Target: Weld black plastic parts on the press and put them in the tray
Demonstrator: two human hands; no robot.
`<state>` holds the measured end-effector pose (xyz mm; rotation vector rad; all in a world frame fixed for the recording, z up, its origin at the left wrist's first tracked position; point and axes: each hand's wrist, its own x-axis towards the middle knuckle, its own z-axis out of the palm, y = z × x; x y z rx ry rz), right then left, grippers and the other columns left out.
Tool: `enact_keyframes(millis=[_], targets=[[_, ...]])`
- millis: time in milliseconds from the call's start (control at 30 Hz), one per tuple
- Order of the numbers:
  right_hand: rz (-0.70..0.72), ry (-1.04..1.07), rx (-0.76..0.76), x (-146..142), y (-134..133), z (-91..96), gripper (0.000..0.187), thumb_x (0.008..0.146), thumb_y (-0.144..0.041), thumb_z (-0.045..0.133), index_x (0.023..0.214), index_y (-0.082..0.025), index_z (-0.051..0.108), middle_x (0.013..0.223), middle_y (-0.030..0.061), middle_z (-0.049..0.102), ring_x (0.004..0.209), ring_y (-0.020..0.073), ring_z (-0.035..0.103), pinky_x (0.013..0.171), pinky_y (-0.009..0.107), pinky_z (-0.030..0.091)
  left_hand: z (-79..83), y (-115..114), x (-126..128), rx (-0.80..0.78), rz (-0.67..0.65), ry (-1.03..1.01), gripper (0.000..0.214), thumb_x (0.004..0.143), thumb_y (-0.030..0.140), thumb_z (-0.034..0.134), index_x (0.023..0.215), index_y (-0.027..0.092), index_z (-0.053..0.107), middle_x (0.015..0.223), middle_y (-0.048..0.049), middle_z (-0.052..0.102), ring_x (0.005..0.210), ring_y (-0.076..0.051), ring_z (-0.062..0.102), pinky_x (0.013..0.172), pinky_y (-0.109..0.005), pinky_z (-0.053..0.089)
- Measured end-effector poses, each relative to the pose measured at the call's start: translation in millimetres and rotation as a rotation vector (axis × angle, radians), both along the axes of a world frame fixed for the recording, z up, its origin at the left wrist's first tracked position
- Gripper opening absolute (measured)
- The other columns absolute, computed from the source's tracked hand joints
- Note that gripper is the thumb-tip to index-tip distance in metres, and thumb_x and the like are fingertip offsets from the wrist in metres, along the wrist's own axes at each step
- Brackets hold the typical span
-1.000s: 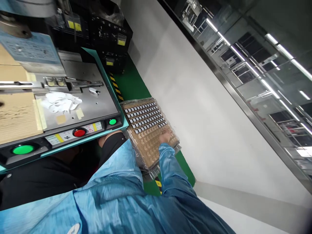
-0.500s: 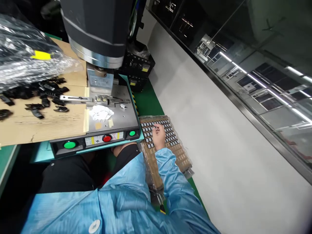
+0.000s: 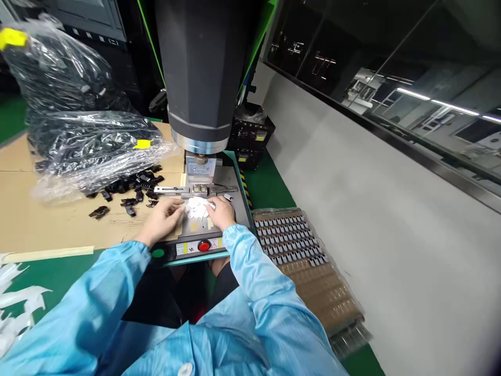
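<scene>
A pile of small white pieces [image 3: 196,208] lies on the metal plate of the press between my hands. My left hand [image 3: 166,216] is at the left side of the pile, fingers curled together; what they hold, if anything, is too small to make out. At the pile's right side my right hand [image 3: 222,213] has its fingertips closed on the edge of a white piece [image 3: 211,206]. Just behind the hands sits the metal fixture [image 3: 201,189], under the press head [image 3: 200,130]. A small grey-white part [image 3: 228,197] lies beside my right hand.
Black plastic clips [image 3: 136,188] lie scattered on cardboard to the left, before plastic bags [image 3: 94,146] of black parts. A red button [image 3: 204,246] and a green button [image 3: 157,253] face me. At right stands a tray [image 3: 313,282] with rows of grey-white parts.
My right hand has moved from the parts tray left to the white pile. My left hand has come into view there. The camera view has shifted, showing more of the left side.
</scene>
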<state>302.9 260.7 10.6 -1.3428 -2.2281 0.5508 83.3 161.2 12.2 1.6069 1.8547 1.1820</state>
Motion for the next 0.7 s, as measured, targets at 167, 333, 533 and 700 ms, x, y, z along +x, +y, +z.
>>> enact_keyframes(millis=[167,333,533,700], targets=[[-0.015,0.035,0.022,0,4,-1.9,0.015,0.1,-0.024,0.068,0.108,-0.026,0.08,0.118,0.0041,0.073,0.108,0.0209,0.067,0.1,0.031,0.052,-7.5,27,11,0.082,-0.11,0.285,0.039,0.103,0.048,0.054,0.124,0.022,0.074,0.125,-0.0104,0.069,0.104,-0.026,0.07,0.094,-0.04,0.056],[-0.047,0.215,0.063,7,6,-8.6,0.013,0.097,-0.017,0.066,0.102,-0.021,0.077,0.105,0.0041,0.072,0.09,0.0176,0.065,0.09,0.029,0.053,8.9,53,18,0.085,-0.252,0.68,0.035,0.104,0.034,0.052,0.128,0.024,0.076,0.119,-0.0125,0.074,0.11,-0.032,0.065,0.094,-0.046,0.052],[-0.174,0.289,0.015,7,5,-10.5,0.019,0.099,-0.014,0.059,0.115,-0.02,0.068,0.098,0.0034,0.075,0.089,0.0177,0.069,0.084,0.028,0.056,31.9,65,25,0.024,-0.375,0.866,0.028,0.1,0.025,0.051,0.11,0.021,0.077,0.109,-0.0136,0.076,0.106,-0.032,0.065,0.092,-0.045,0.05],[-0.13,0.258,0.015,3,-11,-11.0,0.036,0.099,-0.013,0.064,0.131,-0.029,0.067,0.123,-0.0012,0.075,0.112,0.0158,0.07,0.101,0.026,0.056,11.2,51,5,-0.005,-0.384,0.934,0.041,0.096,0.039,0.039,0.111,0.018,0.071,0.106,-0.0131,0.075,0.098,-0.031,0.068,0.091,-0.045,0.055]])
